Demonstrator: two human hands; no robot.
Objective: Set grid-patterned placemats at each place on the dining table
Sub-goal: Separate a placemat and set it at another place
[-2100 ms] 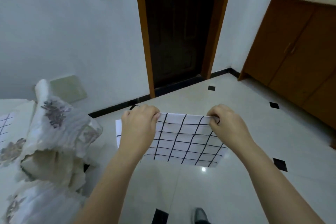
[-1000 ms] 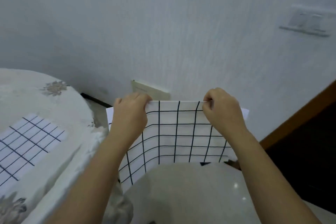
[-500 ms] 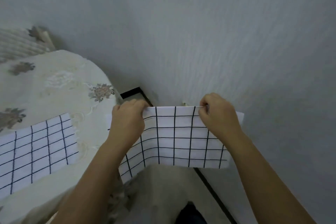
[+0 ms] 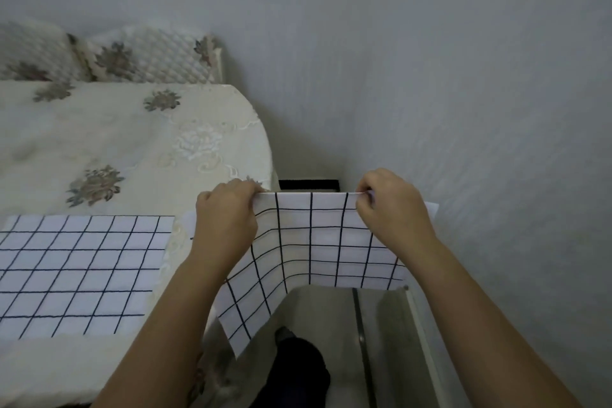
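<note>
My left hand [image 4: 225,225] and right hand [image 4: 392,214] pinched the mat's [image 4: 326,252] top edge, which hung below them beside the table [image 4: 132,149].

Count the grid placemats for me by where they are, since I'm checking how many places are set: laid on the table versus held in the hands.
Laid flat on the table: 1, the laid placemat on the floral tablecloth.
Held in the hands: 1, the held placemat, pinched along its top edge by the left hand and right hand.
Total: 2
</note>
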